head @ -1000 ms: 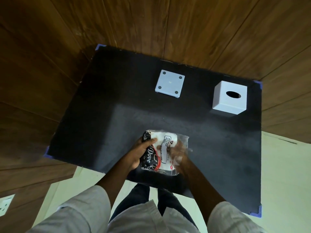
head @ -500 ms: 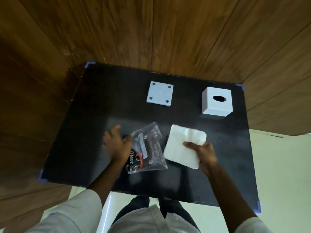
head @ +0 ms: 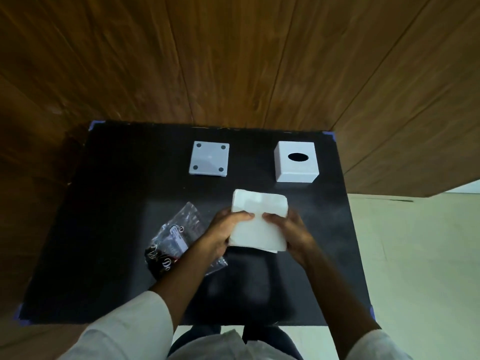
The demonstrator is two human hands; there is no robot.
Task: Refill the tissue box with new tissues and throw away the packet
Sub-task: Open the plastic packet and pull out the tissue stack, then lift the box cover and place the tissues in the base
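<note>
A white stack of tissues (head: pixel 259 219) is held above the black table (head: pixel 117 203) between both hands. My left hand (head: pixel 220 233) grips its left edge and my right hand (head: pixel 293 232) grips its right edge. The emptied clear plastic packet (head: pixel 176 235) with black and red print lies flat on the table, left of the stack and partly under my left forearm. The white cube tissue box (head: pixel 296 162) with an oval slot on top stands at the back right. Its flat white base plate (head: pixel 210 162), with small round feet at the corners, lies at the back middle.
Wood-panelled walls close off the back and left of the table. Pale floor shows to the right and below the front edge. Blue tape marks the table corners. My legs stand at the table's front edge.
My left hand let go of the packet, which now lies on the table, and moved right onto the tissue stack. Both hands now hold the stack.
</note>
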